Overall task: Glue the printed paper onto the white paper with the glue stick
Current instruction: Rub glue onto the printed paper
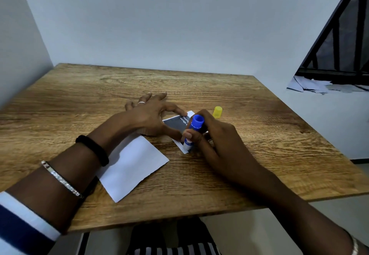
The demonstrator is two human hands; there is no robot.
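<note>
The right hand grips the glue stick upright on the printed paper, which the spread left hand pins, with the white paper lying nearer, toward the left.

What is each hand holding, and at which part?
Right hand grips the glue stick around its middle; left hand presses the printed paper flat.

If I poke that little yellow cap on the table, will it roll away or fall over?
The yellow cap looks like it stands upright on the table, so a poke would probably tip it. It seems round, so once on its side it may roll. It is small, likely light plastic, and should slide easily.
</note>
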